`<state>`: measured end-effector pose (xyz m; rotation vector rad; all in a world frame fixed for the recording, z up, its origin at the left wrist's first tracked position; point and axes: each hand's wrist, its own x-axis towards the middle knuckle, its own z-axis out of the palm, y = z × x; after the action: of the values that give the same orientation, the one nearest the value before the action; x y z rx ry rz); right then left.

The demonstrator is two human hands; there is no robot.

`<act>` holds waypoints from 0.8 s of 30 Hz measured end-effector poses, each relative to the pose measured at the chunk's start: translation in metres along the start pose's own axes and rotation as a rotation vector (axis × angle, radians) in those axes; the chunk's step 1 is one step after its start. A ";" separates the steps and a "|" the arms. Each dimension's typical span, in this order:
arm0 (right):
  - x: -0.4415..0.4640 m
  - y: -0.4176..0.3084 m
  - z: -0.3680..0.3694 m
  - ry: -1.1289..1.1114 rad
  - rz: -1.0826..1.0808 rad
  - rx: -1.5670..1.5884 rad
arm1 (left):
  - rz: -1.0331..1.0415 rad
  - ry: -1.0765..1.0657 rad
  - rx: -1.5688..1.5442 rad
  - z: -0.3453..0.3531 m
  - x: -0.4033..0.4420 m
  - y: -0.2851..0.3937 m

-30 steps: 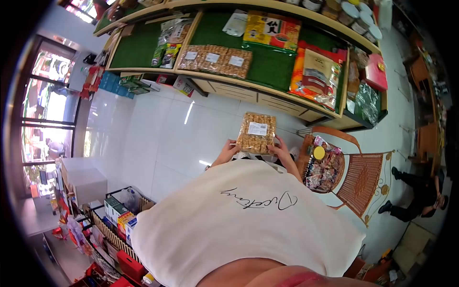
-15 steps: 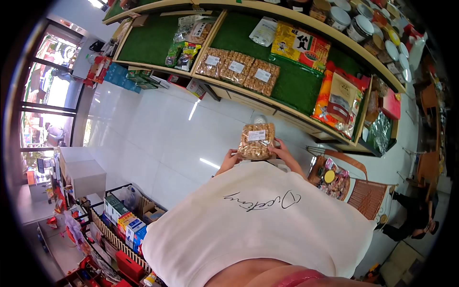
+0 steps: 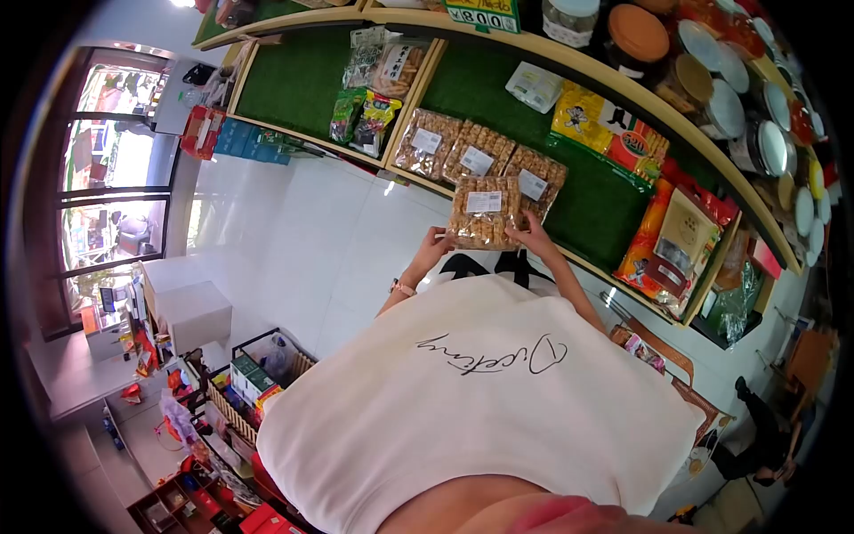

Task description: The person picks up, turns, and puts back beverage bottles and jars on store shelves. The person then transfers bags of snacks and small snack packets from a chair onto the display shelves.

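1. The left hand has its fingers bent in against the left side of the pack, near the corner closest to the body; they are closed on it, though how far the thumb reaches is too small to tell.
2. The right hand grips the near right corner of the same pack, fingers drawn in on its edge; those underneath are hidden.
3. The pack, clear-wrapped with golden-brown pieces inside, is held between both hands in front of the body, with its white label facing up.
4. In the view it overlaps the front edge of the shelf and partly covers the middle pack and the right pack; whether it touches them cannot be told.
5. Those two and the left pack form a slanting row on the shelf, side by side, each with a label on top.
6. Behind the row lies a white packet, with a yellow bag just to its right.
7. Farther right, a beige pouch lies on an orange bag.
8. Across the divider on the left are a green bag and a clear bag.
9. Lidded jars crowd the upper right.
10. A bracelet circles the left wrist.
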<state>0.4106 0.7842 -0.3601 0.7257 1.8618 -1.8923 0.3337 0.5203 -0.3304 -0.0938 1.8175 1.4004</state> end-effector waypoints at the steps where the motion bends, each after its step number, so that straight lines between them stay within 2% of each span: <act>1: 0.020 0.002 0.000 0.016 -0.061 -0.044 | 0.006 0.021 -0.033 -0.005 0.006 0.011; 3: 0.046 0.002 0.009 0.046 -0.173 -0.128 | 0.007 0.061 -0.099 -0.017 0.013 0.021; 4: 0.053 -0.005 0.012 0.017 -0.135 -0.051 | 0.007 0.051 -0.095 -0.028 0.019 0.025; 7: 0.087 -0.033 0.023 0.018 -0.106 -0.147 | 0.059 0.021 -0.038 -0.065 0.056 0.031; 10: 0.123 -0.082 0.031 0.010 -0.154 0.017 | 0.126 0.021 0.009 -0.105 0.117 0.042; 11: 0.135 -0.092 0.037 0.026 -0.180 0.079 | 0.154 0.002 0.092 -0.123 0.146 0.044; 12: 0.167 -0.082 0.043 0.134 -0.179 -0.009 | 0.233 -0.002 0.049 -0.126 0.154 0.078; 13: 0.206 -0.077 0.043 0.247 -0.187 -0.104 | 0.211 0.000 0.037 -0.138 0.180 0.091; 14: 0.228 -0.091 0.039 0.246 -0.195 -0.016 | 0.261 -0.049 0.112 -0.155 0.215 0.095; 15: 0.243 -0.105 0.039 0.241 -0.197 0.072 | 0.299 -0.096 0.047 -0.164 0.241 0.109; 16: 0.260 -0.122 0.036 0.239 -0.208 0.158 | 0.339 -0.046 0.196 -0.170 0.261 0.129; 19: 0.307 -0.163 0.024 0.374 -0.225 0.065 | 0.533 0.032 0.481 -0.187 0.339 0.158; 23: 0.364 -0.159 0.015 0.495 -0.099 -0.061 | 0.484 -0.106 0.550 -0.193 0.408 0.168; 24: 0.376 -0.144 0.021 0.515 -0.040 -0.089 | 0.468 -0.138 0.709 -0.194 0.426 0.159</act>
<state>0.0240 0.8010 -0.4733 1.2443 2.2549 -1.7426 -0.1360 0.5901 -0.4685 0.8143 2.1903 0.9339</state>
